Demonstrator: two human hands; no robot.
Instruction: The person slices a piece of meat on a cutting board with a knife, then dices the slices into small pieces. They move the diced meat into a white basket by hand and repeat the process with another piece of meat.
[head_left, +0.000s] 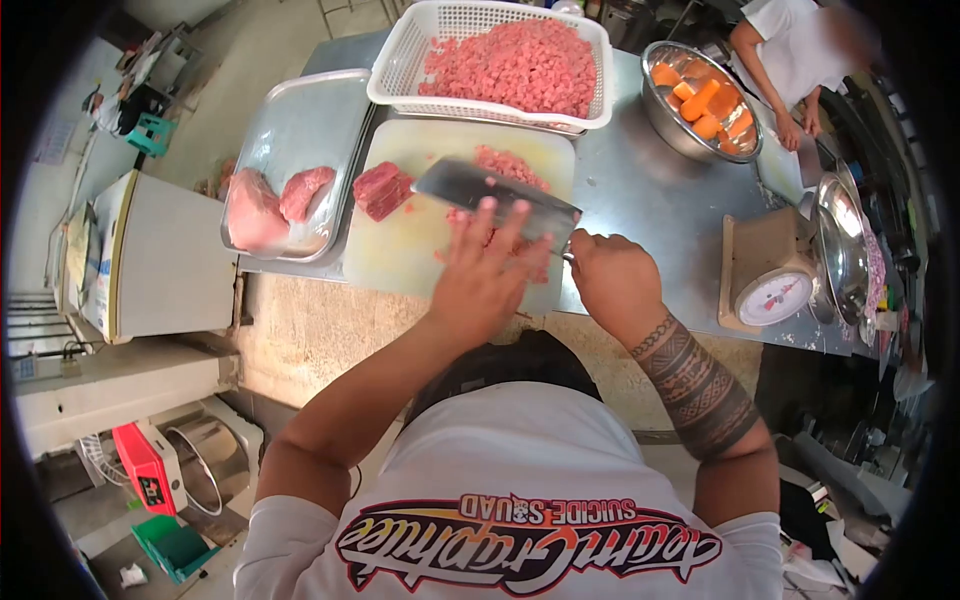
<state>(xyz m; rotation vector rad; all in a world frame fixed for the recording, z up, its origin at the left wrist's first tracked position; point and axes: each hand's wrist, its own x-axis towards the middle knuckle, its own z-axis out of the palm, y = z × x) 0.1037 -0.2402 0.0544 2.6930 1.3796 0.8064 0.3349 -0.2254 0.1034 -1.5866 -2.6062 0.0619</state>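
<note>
My right hand (613,277) is wrapped round the handle of a cleaver (490,190), whose broad dark blade points left over the white cutting board (385,255). My left hand (482,275) is open, fingers spread and slightly blurred, just below the blade and over small pieces of chopped meat (535,262). More diced meat (510,165) lies beyond the blade. A thick red chunk of meat (383,191) sits at the board's left side. Bits of meat cling to the blade.
Behind the board stands a white basket (393,92) of diced meat. A metal tray (290,110) with two meat pieces is at left. Right are a steel bowl (655,115) of orange vegetable pieces, a scale (750,265), and another person (775,60) at a board.
</note>
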